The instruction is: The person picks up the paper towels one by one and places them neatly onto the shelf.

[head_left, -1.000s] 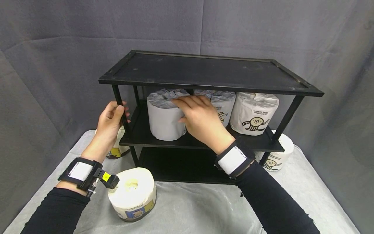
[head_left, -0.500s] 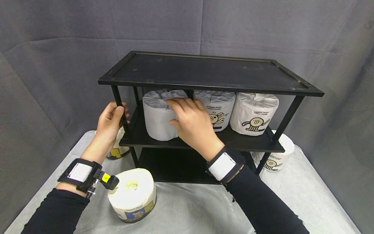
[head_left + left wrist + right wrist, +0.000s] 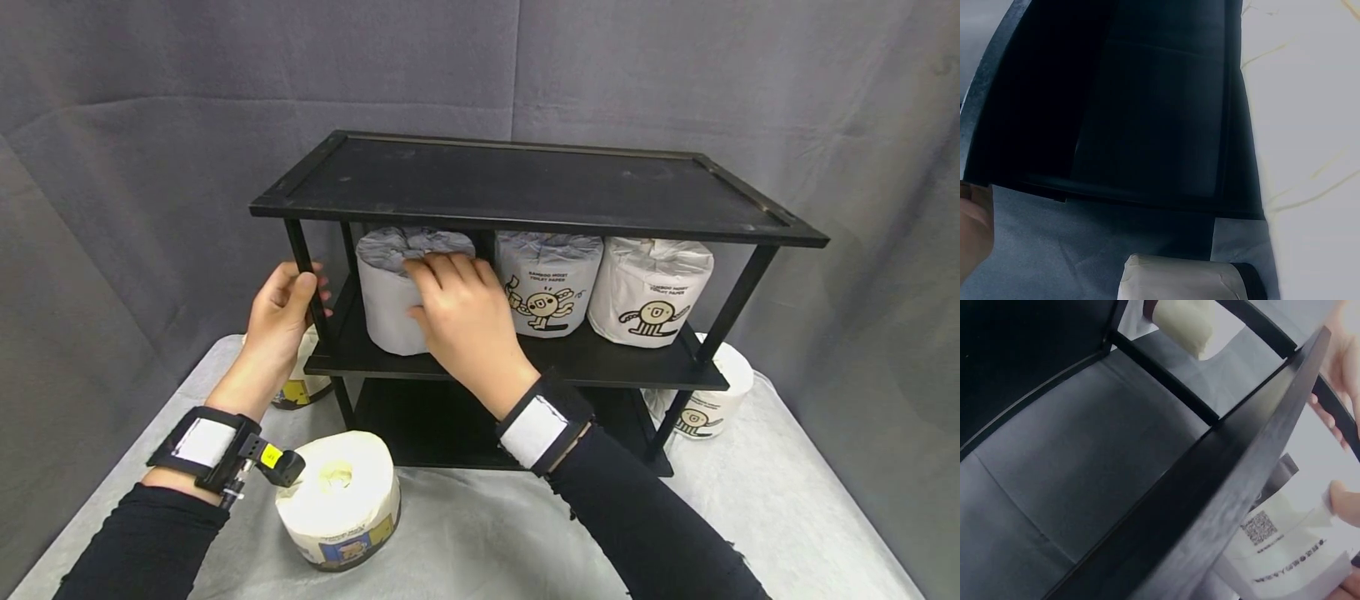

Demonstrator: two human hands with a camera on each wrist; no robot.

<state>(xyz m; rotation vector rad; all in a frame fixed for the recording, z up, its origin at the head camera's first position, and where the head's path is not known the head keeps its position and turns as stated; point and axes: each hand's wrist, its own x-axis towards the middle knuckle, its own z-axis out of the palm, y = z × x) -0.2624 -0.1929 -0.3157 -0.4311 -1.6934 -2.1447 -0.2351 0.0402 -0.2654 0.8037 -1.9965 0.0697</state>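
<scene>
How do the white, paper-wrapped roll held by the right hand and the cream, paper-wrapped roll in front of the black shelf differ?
The white roll stands on the black middle shelf; the cream roll on the grey cloth. The white roll's top is crumpled; the cream roll's is smoother, with a central hollow. In the head view, the white roll's visible side looks plain; the cream roll's shows coloured print. Both are paper-wrapped and cylindrical.

Hands (image 3: 281,304), fingers (image 3: 442,271) bent, arms (image 3: 645,508) outstretched, right palm downward

Creased gray backdrop (image 3: 615,75), pale cloth-covered counter (image 3: 480,542), cream roll (image 3: 341,496) with colorful label (image 3: 358,545) at front, printed white roll (image 3: 723,387) at far right.
</scene>
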